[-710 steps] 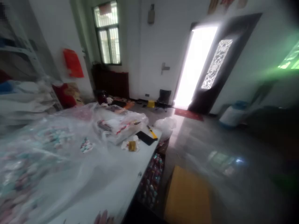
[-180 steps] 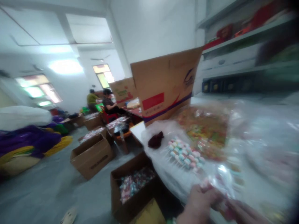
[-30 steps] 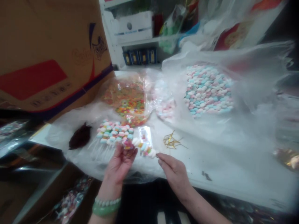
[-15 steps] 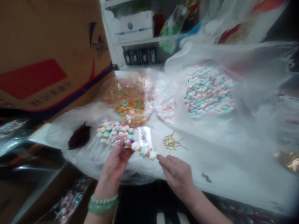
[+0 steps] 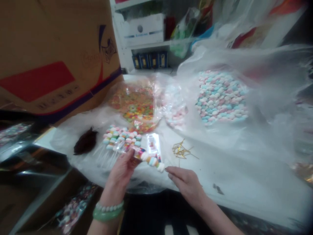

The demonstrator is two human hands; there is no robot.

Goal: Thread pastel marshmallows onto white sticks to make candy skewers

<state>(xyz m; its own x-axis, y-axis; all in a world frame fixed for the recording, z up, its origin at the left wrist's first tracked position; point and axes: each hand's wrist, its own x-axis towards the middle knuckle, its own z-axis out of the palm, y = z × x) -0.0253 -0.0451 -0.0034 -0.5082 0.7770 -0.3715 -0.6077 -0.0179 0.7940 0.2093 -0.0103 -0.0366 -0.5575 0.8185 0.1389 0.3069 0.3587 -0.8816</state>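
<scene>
From the head camera, a candy skewer (image 5: 152,160) spans the gap between the hands. The left hand (image 5: 119,184) is closed narrowly around its near end, apparently to steady it above the worktop (image 5: 246,192). The right hand (image 5: 186,184) is loosely curled, its fingertips (image 5: 169,170) just beside the skewer's far tip; whether they touch it, I cannot tell. A row of pastel skewers (image 5: 121,138) lies by the left hand, seemingly within easy reach, beside a clear packet (image 5: 154,147). Gold twist ties (image 5: 181,150) sit nearer the right hand. Behind, bags of pastel marshmallow pieces (image 5: 221,98) and coloured candy (image 5: 133,104) rest on a plastic sheet (image 5: 66,143), perhaps to keep them off the bare surface.
</scene>
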